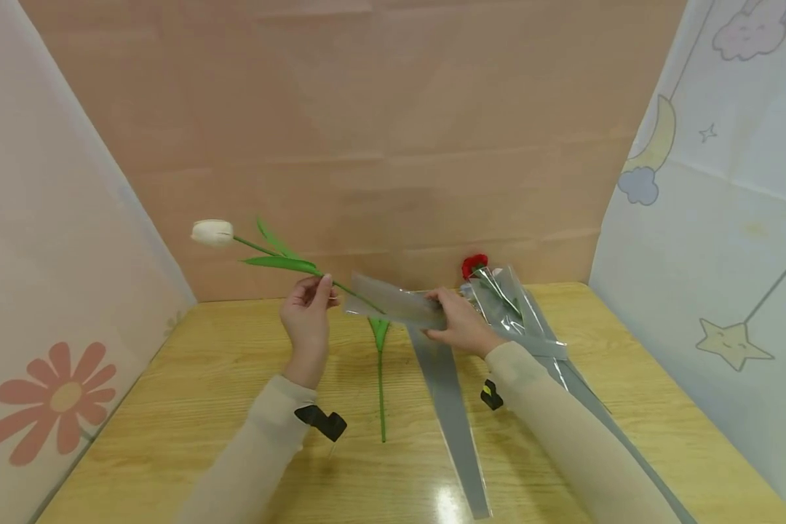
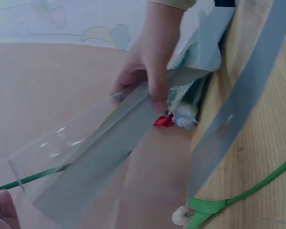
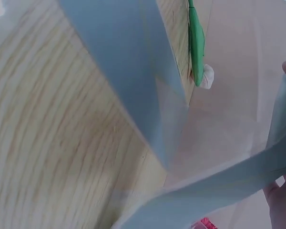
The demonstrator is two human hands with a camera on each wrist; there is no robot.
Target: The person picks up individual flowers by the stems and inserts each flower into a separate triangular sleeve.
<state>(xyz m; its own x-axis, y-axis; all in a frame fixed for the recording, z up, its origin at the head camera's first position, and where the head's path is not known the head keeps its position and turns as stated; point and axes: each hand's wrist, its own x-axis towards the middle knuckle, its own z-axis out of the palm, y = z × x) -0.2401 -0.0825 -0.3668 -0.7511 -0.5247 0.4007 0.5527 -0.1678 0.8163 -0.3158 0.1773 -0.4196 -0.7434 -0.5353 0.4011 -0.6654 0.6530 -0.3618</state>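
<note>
My left hand (image 1: 306, 313) pinches the green stem of a white tulip (image 1: 212, 232), its bloom out to the left and its leaves just past my fingertips. The stem's lower part runs into the open end of a clear and grey flower sleeve (image 1: 399, 304). My right hand (image 1: 461, 324) grips the other end of that sleeve, thumb on the near side, as the left wrist view also shows. Below, a second tulip (image 1: 381, 364) lies on the table; the held sleeve hides its bloom in the head view, but the white bud (image 2: 180, 215) shows in the left wrist view.
A flat grey sleeve (image 1: 448, 407) lies on the wooden table (image 1: 223, 393) between my arms. Beside my right forearm are wrapped flowers in grey sleeves (image 1: 537, 342), a red bloom (image 1: 474, 265) among them. A peach backdrop (image 1: 380, 145) stands behind the table.
</note>
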